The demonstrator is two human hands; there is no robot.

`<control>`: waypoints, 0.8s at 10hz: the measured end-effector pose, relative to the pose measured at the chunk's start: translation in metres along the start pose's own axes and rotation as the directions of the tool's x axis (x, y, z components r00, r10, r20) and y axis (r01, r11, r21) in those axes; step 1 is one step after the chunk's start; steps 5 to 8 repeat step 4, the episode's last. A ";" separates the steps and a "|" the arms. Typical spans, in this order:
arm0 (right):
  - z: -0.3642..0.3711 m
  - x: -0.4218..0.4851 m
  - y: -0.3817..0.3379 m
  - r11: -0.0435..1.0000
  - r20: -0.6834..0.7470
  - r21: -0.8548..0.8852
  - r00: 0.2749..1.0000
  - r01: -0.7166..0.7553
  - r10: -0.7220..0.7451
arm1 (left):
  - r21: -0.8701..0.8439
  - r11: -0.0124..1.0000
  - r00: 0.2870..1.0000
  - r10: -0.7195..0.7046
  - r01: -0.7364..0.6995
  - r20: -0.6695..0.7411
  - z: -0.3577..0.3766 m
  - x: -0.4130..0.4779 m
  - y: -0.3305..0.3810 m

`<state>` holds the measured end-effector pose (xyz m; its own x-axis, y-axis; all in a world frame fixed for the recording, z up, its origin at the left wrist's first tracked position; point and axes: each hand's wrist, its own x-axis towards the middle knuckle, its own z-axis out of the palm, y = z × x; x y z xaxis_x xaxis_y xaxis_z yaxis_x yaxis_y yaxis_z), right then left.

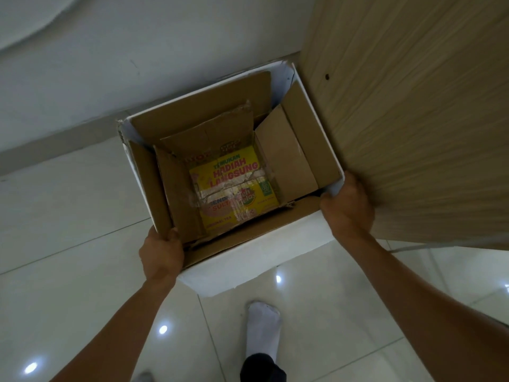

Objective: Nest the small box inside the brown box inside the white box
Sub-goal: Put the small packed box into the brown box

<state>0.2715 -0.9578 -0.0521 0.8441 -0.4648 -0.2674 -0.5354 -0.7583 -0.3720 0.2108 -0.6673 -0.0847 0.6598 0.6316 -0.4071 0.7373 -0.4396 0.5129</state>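
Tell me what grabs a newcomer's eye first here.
The bright yellow small box lies deep in the middle, inside the brown box, which sits in the white box on the tiled floor. The left hand and right hand grip the white box's near corners.

The floor (68, 216) is laid with large glossy pale tiles whose thin grout lines run across it, and small bright spots of light reflect off the tiles near the bottom of the view. Directly on it stands the white box (256, 253) (open at the top, its flaps upright), set close to the wall's skirting at the back and just beside a light wood-grain panel (413, 106) on the right. Nearer the camera, a foot in a white sock (263, 325) rests on the tiles.
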 end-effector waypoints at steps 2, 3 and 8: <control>0.000 -0.018 -0.007 0.994 -0.020 -0.111 1.000 -0.001 -0.002 | 0.052 0.999 0.999 0.004 -0.006 0.032 -0.003 0.000 0.002; -0.002 -0.024 -0.009 0.990 0.005 -0.141 1.000 0.017 -0.017 | 0.099 0.995 0.997 -0.030 0.023 0.068 -0.007 0.001 -0.001; -0.008 -0.034 -0.012 0.987 0.005 -0.137 0.996 0.087 -0.087 | 0.169 0.983 0.991 -0.095 0.078 0.094 -0.015 -0.003 0.004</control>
